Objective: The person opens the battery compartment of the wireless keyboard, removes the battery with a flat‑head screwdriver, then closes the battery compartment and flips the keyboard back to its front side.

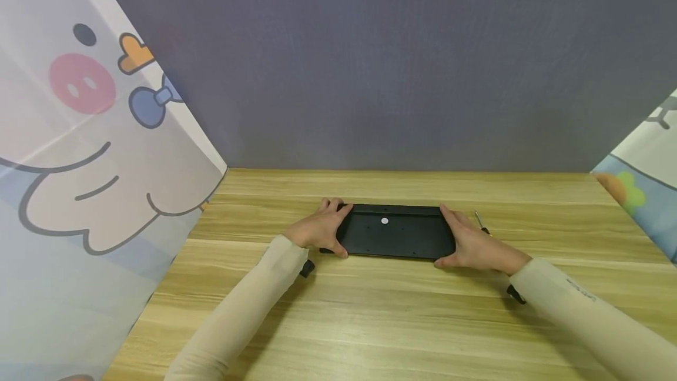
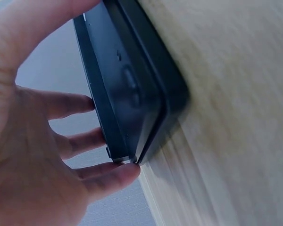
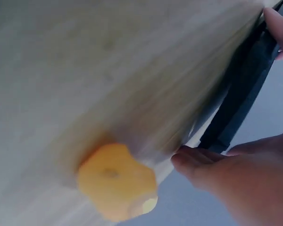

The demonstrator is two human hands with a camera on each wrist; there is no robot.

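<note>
Gripping the two ends of a black panel [image 1: 399,237], the left hand [image 1: 319,231] and the right hand [image 1: 469,246] each set a thumb at its near edge in the head view. The rectangular panel lies between the hands, its matte face dotted with small holes and bearing a round white sticker [image 1: 384,221], too small for any print to be read. Dark lettering, also unreadable, marks the cream sleeve [image 1: 587,310] behind the right hand. Just beyond that hand is a screwdriver [image 1: 483,228] with a metal shaft; streaked wood grain covers the tabletop [image 1: 370,322] under both hands.

In the left wrist view, the left hand's fingertips touch the panel's edge, smooth and plastic-looking, with a rounded corner.

In the right wrist view, the right hand holds the panel's dark end; near its fingertips is a blurred, yellow-orange, lobed handle end [image 3: 118,181].
</note>
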